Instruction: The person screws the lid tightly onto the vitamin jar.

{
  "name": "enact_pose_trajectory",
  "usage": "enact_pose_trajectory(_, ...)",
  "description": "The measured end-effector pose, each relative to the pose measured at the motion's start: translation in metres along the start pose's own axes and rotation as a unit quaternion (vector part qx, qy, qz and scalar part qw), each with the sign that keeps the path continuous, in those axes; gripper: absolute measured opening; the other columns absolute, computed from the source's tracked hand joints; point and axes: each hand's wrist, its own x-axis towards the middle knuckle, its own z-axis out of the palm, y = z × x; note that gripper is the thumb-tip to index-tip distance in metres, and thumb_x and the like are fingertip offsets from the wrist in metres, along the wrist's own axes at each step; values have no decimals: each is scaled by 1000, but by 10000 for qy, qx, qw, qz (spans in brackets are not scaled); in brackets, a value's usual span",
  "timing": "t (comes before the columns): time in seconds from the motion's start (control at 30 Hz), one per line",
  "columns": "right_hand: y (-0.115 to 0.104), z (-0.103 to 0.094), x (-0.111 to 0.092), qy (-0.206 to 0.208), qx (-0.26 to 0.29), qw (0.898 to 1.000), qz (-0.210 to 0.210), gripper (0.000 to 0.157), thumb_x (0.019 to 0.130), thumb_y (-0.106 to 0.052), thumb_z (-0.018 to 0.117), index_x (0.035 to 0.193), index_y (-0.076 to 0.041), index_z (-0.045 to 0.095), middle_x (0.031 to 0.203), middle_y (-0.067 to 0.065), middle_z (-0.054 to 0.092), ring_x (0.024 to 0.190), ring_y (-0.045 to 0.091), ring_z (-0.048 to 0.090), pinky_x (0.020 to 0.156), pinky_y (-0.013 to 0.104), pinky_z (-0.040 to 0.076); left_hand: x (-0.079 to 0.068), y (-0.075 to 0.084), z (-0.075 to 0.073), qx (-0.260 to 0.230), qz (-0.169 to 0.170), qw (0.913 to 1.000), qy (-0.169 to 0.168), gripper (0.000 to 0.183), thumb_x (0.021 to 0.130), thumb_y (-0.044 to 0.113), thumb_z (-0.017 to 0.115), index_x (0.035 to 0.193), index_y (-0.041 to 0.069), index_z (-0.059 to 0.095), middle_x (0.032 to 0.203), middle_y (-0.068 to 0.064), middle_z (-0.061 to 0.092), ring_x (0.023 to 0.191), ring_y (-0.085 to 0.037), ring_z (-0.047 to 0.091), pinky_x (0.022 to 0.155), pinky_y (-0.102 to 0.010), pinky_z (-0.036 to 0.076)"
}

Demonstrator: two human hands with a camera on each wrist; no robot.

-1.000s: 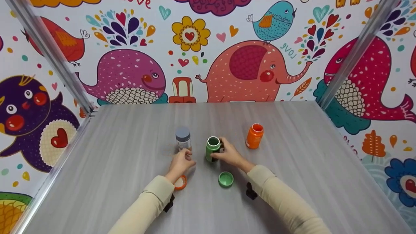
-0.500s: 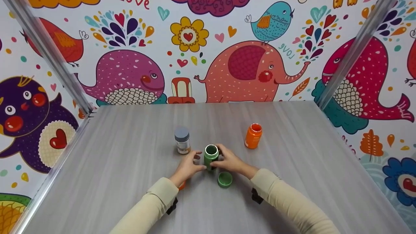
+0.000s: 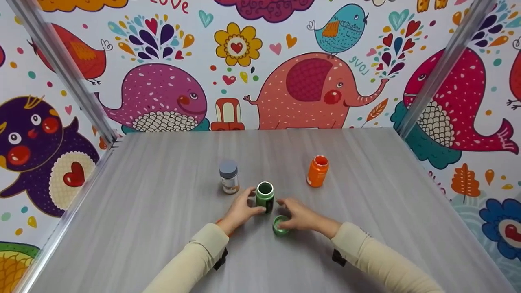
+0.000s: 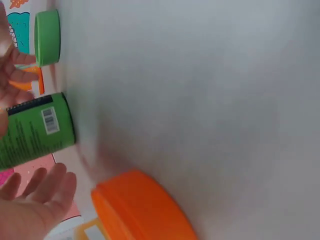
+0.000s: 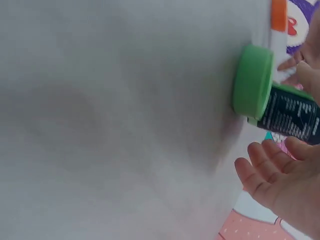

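An uncapped green jar (image 3: 265,197) stands upright on the table. My left hand (image 3: 240,209) is at its left side, thumb across the front and index fingertip at the shoulder; the lower fingers (image 4: 57,187) sit a little apart from it. My right hand (image 3: 302,215) is off the jar, fingers spread, with its thumb over the green lid (image 3: 280,228). In the right wrist view that lid (image 5: 252,82) lies in front of the jar's dark label (image 5: 290,112), above the fingers (image 5: 267,167). An orange lid (image 4: 145,210) lies by my left wrist, mostly hidden in the head view.
An uncapped orange jar (image 3: 317,171) stands at the back right. Behind my left hand is a clear jar with a grey lid (image 3: 229,177). A cartoon-printed wall (image 3: 163,97) and metal posts (image 3: 77,81) border the grey table (image 3: 163,171).
The green jar has come slightly nearer. My left hand has moved from beside the grey-lidded jar to the green one. My right hand has let go of it and moved to the green lid.
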Motion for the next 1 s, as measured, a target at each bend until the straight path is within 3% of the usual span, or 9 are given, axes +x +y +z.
enact_pose_trajectory(0.2, -3, 12, -11, -68, -1259, 9914, -363, 65, 66, -43, 64, 113, -4, 43, 102, 4, 48, 90, 16, 45, 77, 30, 39, 3, 3, 11, 178, 78, 9993, 309, 68, 66, 28, 69, 121, 4, 37, 114, -13, 47, 99, -26, 47, 85, -38, 36)
enact_pose_trajectory(0.4, -3, 18, -14, 6, -1937, 9793, -583, 56, 67, -40, 64, 109, -6, 46, 101, 3, 48, 88, 16, 44, 75, 29, 39, 7, 2, 19, 425, 57, 9977, 516, 65, 66, 29, 68, 119, 4, 38, 113, -12, 48, 99, -25, 47, 83, -36, 38)
enact_pose_trajectory(0.7, 1, 17, -16, 90, -1899, 9798, -626, 50, 68, -35, 64, 106, -7, 48, 97, 3, 50, 86, 15, 45, 74, 28, 39, 7, -4, 21, 441, 47, 9978, 488, 62, 66, 24, 69, 117, 4, 39, 111, -13, 50, 97, -24, 49, 83, -37, 38)
enact_pose_trajectory(1.0, 4, 6, -18, 149, -1392, 9894, -385, 50, 68, -28, 65, 108, -4, 47, 99, 4, 48, 86, 14, 47, 73, 28, 41, 5, -10, 22, 435, 115, 9980, 454, 60, 65, 20, 70, 114, 2, 41, 106, -14, 52, 95, -25, 50, 83, -37, 37)
